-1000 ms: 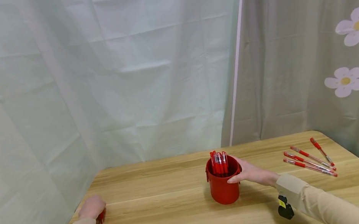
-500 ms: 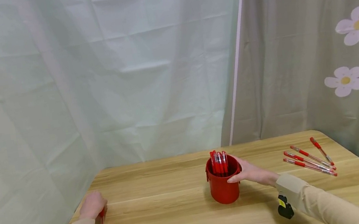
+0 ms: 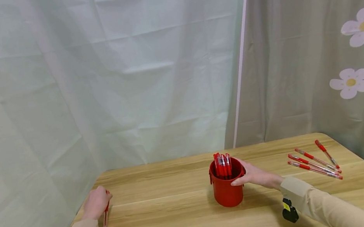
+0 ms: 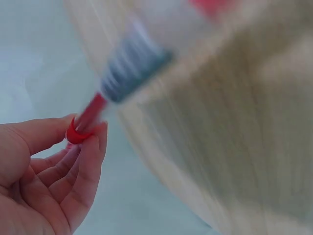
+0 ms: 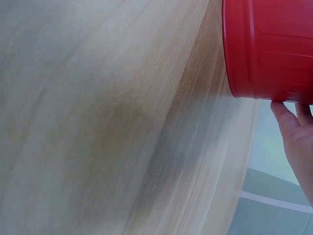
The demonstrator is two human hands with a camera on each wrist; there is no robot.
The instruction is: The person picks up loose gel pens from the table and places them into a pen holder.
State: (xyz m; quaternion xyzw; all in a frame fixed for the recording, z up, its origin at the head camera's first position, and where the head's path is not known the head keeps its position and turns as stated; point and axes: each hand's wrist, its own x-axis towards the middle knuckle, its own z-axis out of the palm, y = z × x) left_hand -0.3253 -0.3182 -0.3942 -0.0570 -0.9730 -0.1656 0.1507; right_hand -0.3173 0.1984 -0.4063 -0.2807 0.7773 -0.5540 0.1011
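Note:
At the left side of the table, my left hand (image 3: 95,203) pinches a red pen (image 3: 105,225) by its red grip end, the rest of it slanting back toward me. The left wrist view shows thumb and fingertips around that red end, with the blurred pen barrel (image 4: 132,66) close to the camera. My right hand (image 3: 257,176) grips the right side of a red bucket (image 3: 227,193), thumb in front near the rim and the other fingers mostly hidden behind. Several red pens (image 3: 223,165) stand upright inside the bucket.
On the right of the wooden table (image 3: 162,218) lie several more red pens (image 3: 313,164), some side by side and one apart. A pale curtain (image 3: 151,94) hangs behind the table, and a grey one (image 3: 286,54) with flowers at the right.
My left hand has moved slightly away from me and to the right, and the pen has swung with it to a steeper slant. The right hand and bucket have not moved.

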